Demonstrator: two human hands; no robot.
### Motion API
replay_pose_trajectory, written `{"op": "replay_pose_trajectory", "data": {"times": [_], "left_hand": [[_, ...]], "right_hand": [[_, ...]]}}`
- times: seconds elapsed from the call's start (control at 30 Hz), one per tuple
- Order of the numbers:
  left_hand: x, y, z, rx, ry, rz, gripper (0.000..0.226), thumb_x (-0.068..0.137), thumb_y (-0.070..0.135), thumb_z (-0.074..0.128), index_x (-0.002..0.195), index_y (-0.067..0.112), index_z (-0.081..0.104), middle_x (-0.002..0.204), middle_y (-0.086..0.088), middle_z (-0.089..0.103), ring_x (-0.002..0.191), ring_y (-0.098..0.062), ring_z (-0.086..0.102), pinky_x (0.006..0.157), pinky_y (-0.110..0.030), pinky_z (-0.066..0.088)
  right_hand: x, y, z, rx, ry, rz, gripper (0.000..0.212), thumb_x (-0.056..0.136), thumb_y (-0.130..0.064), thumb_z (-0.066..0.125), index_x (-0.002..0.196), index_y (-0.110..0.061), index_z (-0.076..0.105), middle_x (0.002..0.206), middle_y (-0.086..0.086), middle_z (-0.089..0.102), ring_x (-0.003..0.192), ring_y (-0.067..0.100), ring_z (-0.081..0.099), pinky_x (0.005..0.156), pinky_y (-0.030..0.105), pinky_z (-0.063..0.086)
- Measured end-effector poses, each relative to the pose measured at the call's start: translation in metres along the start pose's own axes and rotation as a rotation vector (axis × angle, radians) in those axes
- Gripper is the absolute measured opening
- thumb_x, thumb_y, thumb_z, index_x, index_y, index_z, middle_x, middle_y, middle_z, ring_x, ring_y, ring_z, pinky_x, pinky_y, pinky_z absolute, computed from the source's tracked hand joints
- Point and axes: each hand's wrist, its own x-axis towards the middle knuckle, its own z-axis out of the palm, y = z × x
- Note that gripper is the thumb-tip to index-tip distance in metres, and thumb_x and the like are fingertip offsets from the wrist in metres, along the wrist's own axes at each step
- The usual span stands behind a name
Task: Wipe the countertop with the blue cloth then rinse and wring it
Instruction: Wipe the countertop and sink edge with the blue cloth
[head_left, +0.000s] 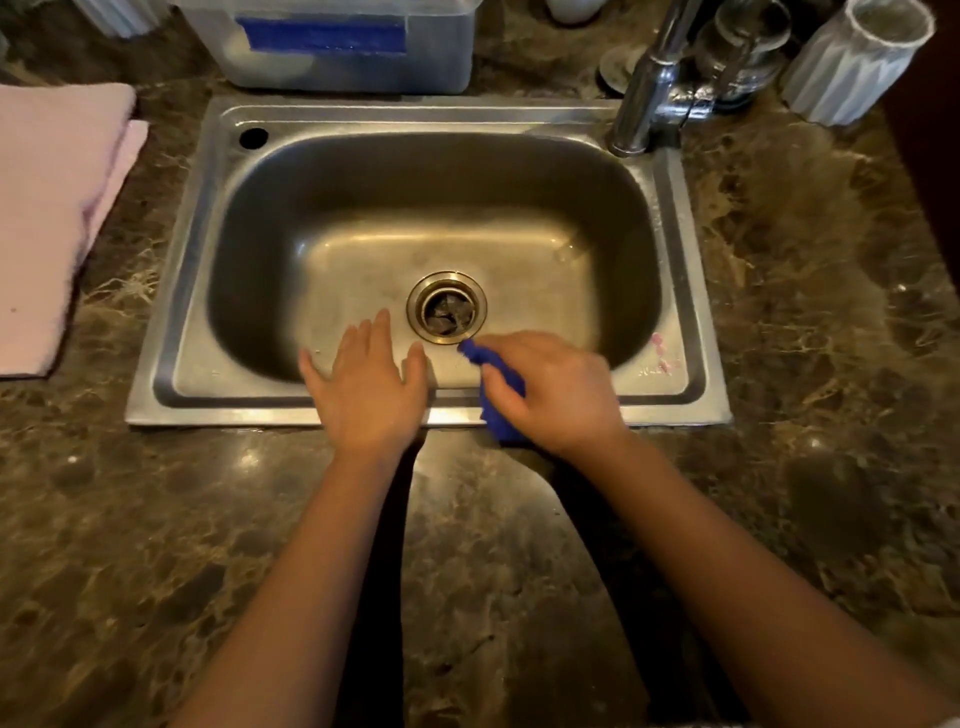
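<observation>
My right hand (553, 389) is closed around the bunched blue cloth (501, 402) over the front rim of the steel sink (192, 291). One end of the cloth pokes out toward the drain (447, 307), the other hangs below my palm onto the brown marble countertop (156, 519). My left hand (366, 382) hovers beside it, fingers spread and empty, over the sink's front edge. The chrome faucet (649, 88) stands at the sink's back right corner; no water is visibly running.
A folded pink towel (52, 218) lies on the counter left of the sink. Behind the sink stands a clear plastic container (343, 47) with a blue label. A ribbed white cup (857, 57) and a glass jar (743, 52) stand near the faucet.
</observation>
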Motion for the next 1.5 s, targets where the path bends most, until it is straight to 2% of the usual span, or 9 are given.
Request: {"op": "replay_pose_trajectory", "data": {"times": [0.13, 0.23, 0.33, 0.47, 0.67, 0.87, 1.13, 1.37, 1.5], "left_hand": [[-0.002, 0.002, -0.003, 0.000, 0.009, -0.053, 0.053, 0.093, 0.044, 0.031, 0.141, 0.022, 0.036, 0.139, -0.007, 0.050, 0.132, -0.021, 0.041, 0.114, -0.049, 0.003], [-0.002, 0.004, -0.004, -0.006, 0.007, -0.056, 0.051, 0.092, 0.044, 0.032, 0.139, 0.024, 0.040, 0.136, -0.006, 0.053, 0.128, -0.022, 0.045, 0.114, -0.048, 0.005], [-0.002, 0.005, -0.005, -0.007, 0.008, -0.063, 0.049, 0.093, 0.043, 0.033, 0.138, 0.024, 0.041, 0.135, -0.006, 0.054, 0.126, -0.023, 0.047, 0.115, -0.046, 0.006], [-0.005, 0.007, -0.007, -0.021, 0.009, -0.059, 0.048, 0.093, 0.041, 0.033, 0.136, 0.023, 0.043, 0.131, -0.008, 0.057, 0.123, -0.024, 0.049, 0.115, -0.045, 0.010], [-0.009, 0.008, -0.010, -0.043, 0.020, -0.047, 0.046, 0.093, 0.035, 0.035, 0.136, 0.020, 0.045, 0.127, -0.011, 0.059, 0.120, -0.026, 0.051, 0.113, -0.044, 0.018], [-0.010, 0.007, -0.009, -0.051, 0.026, -0.028, 0.047, 0.093, 0.035, 0.035, 0.136, 0.020, 0.044, 0.123, -0.010, 0.062, 0.117, -0.024, 0.053, 0.112, -0.041, 0.021], [-0.009, 0.005, -0.007, -0.073, 0.062, -0.037, 0.047, 0.092, 0.032, 0.037, 0.135, 0.019, 0.047, 0.123, -0.011, 0.062, 0.116, -0.025, 0.054, 0.111, -0.039, 0.023], [-0.009, 0.004, -0.006, -0.078, 0.058, -0.033, 0.047, 0.090, 0.033, 0.038, 0.135, 0.019, 0.047, 0.123, -0.009, 0.062, 0.115, -0.024, 0.054, 0.111, -0.039, 0.024], [-0.009, 0.002, -0.004, -0.078, 0.066, -0.019, 0.047, 0.090, 0.033, 0.038, 0.135, 0.020, 0.047, 0.124, -0.009, 0.062, 0.115, -0.024, 0.054, 0.112, -0.040, 0.023]], "right_hand": [[0.010, 0.049, -0.057, -0.065, 0.217, 0.023, 0.038, 0.089, -0.034, 0.041, 0.120, -0.019, 0.057, 0.106, 0.004, 0.066, 0.100, 0.021, 0.058, 0.080, 0.032, 0.045], [0.028, 0.111, -0.068, -0.165, 0.078, 0.118, 0.049, 0.088, -0.037, 0.034, 0.127, -0.015, 0.053, 0.121, 0.011, 0.059, 0.115, 0.027, 0.050, 0.093, 0.038, 0.041], [0.036, 0.149, -0.052, -0.395, -0.134, 0.117, 0.064, 0.083, -0.044, 0.026, 0.131, -0.010, 0.052, 0.146, 0.021, 0.035, 0.136, 0.037, 0.028, 0.112, 0.049, 0.023], [0.025, 0.148, -0.049, -0.417, -0.144, 0.144, 0.063, 0.084, -0.046, 0.029, 0.134, -0.013, 0.047, 0.154, 0.017, 0.020, 0.143, 0.035, 0.013, 0.115, 0.051, 0.015], [-0.032, 0.128, -0.042, -0.376, -0.191, 0.072, 0.060, 0.087, -0.045, 0.028, 0.134, -0.013, 0.048, 0.146, 0.013, 0.041, 0.138, 0.030, 0.030, 0.113, 0.049, 0.022], [-0.065, 0.086, -0.025, -0.272, -0.147, 0.206, 0.060, 0.087, -0.043, 0.027, 0.135, -0.011, 0.045, 0.143, 0.014, 0.045, 0.134, 0.030, 0.039, 0.111, 0.045, 0.025], [-0.047, 0.042, -0.001, -0.146, -0.215, -0.038, 0.044, 0.088, -0.040, 0.043, 0.123, -0.015, 0.053, 0.127, 0.008, 0.057, 0.114, 0.026, 0.052, 0.097, 0.037, 0.039], [-0.079, 0.099, -0.033, -0.349, -0.158, 0.087, 0.051, 0.087, -0.042, 0.041, 0.125, -0.010, 0.053, 0.131, 0.012, 0.051, 0.119, 0.027, 0.045, 0.104, 0.032, 0.026], [-0.076, 0.063, -0.011, -0.370, -0.087, 0.212, 0.051, 0.086, -0.044, 0.039, 0.125, -0.013, 0.050, 0.125, 0.014, 0.054, 0.114, 0.031, 0.049, 0.100, 0.044, 0.038]]}}
